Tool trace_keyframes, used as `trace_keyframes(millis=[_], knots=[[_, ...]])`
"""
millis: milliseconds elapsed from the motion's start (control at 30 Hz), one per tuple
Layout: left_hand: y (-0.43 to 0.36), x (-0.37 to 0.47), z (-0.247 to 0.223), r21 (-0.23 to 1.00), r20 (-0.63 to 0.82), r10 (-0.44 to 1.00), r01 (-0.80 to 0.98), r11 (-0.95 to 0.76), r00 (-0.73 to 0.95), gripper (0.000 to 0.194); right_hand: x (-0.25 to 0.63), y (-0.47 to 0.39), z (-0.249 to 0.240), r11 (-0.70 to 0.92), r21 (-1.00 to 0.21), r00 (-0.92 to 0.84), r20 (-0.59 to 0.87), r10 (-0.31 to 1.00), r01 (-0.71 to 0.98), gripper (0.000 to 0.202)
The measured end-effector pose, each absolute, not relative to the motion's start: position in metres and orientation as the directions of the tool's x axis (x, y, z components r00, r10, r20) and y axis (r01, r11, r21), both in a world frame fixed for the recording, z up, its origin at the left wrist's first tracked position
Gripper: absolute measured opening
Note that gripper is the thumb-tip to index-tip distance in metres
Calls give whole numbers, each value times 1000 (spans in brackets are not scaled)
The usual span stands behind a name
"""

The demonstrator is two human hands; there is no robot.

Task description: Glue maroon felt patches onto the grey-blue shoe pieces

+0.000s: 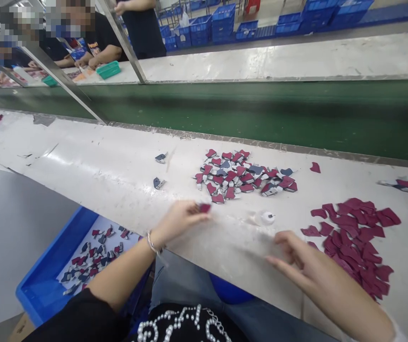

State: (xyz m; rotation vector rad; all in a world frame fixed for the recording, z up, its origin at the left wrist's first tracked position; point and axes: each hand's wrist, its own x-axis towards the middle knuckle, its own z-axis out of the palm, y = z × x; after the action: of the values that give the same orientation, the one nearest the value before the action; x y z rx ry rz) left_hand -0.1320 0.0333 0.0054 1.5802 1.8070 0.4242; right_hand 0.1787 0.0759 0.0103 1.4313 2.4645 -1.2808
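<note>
Above the near part of the white tabletop (125, 164), just short of a cluster of maroon-and-grey parts (238, 175): a small maroon piece (205, 208), pinched between the thumb and fingers of the left hand (178, 219). Underside hidden by the grip, so impossible to tell what, if anything, backs it. Best held lightly by the edges, maroon face uncovered and level, without bending a corner. Keep the left wrist steady and low, and bring the right hand (289, 251) across to it rather than moving both at once. Check the outline and turn the piece to suit before pressing on anything; then press evenly, without sliding. Pick from the maroon cut-outs (353, 242) one at a time, and watch for a second stuck beneath.

Relative to the left hand: piece right at the fingertips, on the side toward the right hand. Relative to the right hand: well apart, off to the left and slightly farther from the body. Right thumb and fingers spread apart, partly blurred, with nothing clearly held. Between the two hands, a little beyond: a small white object (267, 217), worth avoiding on the way across.
</note>
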Motion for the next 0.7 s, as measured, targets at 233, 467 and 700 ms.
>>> trace_keyframes(millis=[233,467,700], knots=[[109,-216,10,371,-55,894,822,432,-445,44,160,121,-30,87,-770,-466,-289,836,632,61],[145,-265,15,503,-41,818,696,512,-573,11,159,122,-15,-28,-849,-507,-341,791,528,50],[128,-189,31,906,-229,941,298,299,-248,41,184,103,37,-167,-865,-393,-377,839,474,48]])
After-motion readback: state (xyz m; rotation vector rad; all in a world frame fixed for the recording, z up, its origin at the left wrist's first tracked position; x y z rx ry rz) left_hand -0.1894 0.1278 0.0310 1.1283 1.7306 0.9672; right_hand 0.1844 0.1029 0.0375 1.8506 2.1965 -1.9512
